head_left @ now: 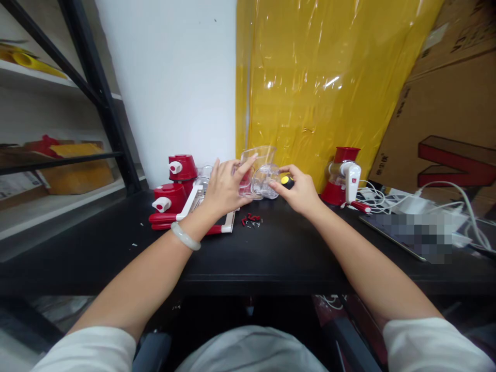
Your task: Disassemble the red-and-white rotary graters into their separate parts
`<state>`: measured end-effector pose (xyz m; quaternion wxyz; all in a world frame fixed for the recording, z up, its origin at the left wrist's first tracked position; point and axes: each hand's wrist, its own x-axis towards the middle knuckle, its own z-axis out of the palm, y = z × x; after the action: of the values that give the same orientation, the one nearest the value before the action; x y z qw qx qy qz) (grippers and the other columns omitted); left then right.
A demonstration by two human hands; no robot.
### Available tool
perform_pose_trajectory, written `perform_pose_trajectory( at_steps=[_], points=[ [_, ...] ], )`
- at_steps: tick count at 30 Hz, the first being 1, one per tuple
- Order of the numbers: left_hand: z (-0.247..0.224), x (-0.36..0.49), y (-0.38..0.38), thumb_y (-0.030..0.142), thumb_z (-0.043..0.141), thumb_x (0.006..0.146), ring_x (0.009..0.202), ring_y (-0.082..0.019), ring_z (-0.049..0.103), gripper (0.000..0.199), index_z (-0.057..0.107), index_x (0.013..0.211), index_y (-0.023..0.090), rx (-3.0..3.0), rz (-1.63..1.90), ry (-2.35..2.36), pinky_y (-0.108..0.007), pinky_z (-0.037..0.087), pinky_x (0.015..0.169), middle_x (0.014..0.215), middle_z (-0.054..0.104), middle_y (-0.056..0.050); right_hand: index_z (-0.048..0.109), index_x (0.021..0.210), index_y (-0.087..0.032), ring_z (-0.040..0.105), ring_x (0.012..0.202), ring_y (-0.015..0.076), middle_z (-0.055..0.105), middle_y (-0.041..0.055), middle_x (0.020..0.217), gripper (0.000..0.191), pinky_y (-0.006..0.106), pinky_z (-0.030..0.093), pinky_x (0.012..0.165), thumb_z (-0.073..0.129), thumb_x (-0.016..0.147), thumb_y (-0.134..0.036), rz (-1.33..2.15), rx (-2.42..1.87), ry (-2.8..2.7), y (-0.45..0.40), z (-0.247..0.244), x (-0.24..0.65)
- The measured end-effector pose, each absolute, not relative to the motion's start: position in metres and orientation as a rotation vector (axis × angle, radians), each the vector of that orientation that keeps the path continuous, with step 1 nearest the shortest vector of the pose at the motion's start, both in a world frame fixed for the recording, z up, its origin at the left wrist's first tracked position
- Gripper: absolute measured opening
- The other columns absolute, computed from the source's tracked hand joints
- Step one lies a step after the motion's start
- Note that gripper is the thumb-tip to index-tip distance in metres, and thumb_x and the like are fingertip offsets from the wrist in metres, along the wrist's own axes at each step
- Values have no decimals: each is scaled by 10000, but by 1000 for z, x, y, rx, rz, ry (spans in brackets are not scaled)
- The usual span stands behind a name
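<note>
My left hand (225, 187) is closed around the left side of a clear plastic grater housing (264, 153), which is held tilted above the table. On the housing's right, my right hand (300, 192) has its thumb and fingers bent at the round opening. It holds a screwdriver (287, 182) with a black-and-yellow handle end facing me; the shaft is hidden. Below the hands lies a small pile of red parts and screws (252, 220). White crank handles with red grips (186, 213) lie beside my left forearm.
Red bases with white knobs (169, 199) stand at the left. A red and white rotary grater (343, 175) stands at the right, near white cables (382, 199) and a tablet (391, 235). Behind are a yellow-wrapped panel (310, 93) and a cardboard box (445, 103).
</note>
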<state>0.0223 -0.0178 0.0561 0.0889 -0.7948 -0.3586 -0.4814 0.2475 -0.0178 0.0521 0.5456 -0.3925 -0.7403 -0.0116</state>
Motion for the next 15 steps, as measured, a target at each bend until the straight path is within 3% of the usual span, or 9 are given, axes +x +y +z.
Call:
perform_pose_trajectory(
  at_steps=[4, 7, 10, 15],
  points=[
    [51, 11, -6, 338, 922, 513, 1152, -367, 486, 1076, 441, 1474, 297, -2413, -1530, -1172, -508, 308, 1094, 1170, 546, -89, 578, 714, -213, 571, 623, 154, 600, 5, 665, 395, 294, 460, 593, 692, 725, -591, 40, -785, -1438, -6, 64, 274],
    [50, 3, 1, 279, 949, 437, 1146, -366, 494, 1075, 508, 1417, 306, -2470, -1768, -1190, -478, 317, 1092, 1134, 560, -80, 417, 644, -234, 393, 471, 89, 465, -28, 615, 375, 230, 284, 419, 588, 767, -544, 324, -552, -1070, 8, 79, 318],
    [50, -4, 4, 227, 954, 393, 1132, -362, 508, 1059, 559, 1371, 320, -2522, -1901, -1234, -465, 318, 1090, 1098, 579, -71, 300, 600, -245, 229, 447, 58, 328, -48, 609, 351, 230, 156, 388, 541, 708, -475, 606, -430, -895, 25, 90, 365],
    [53, -8, 3, 321, 956, 416, 1095, -397, 528, 1084, 536, 1415, 333, -2596, -1427, -1345, -449, 372, 1024, 1010, 573, -70, 260, 593, -237, 232, 472, 62, 290, -40, 639, 376, 216, 191, 378, 495, 781, -462, 765, -380, -799, 44, 83, 388]
  ],
)
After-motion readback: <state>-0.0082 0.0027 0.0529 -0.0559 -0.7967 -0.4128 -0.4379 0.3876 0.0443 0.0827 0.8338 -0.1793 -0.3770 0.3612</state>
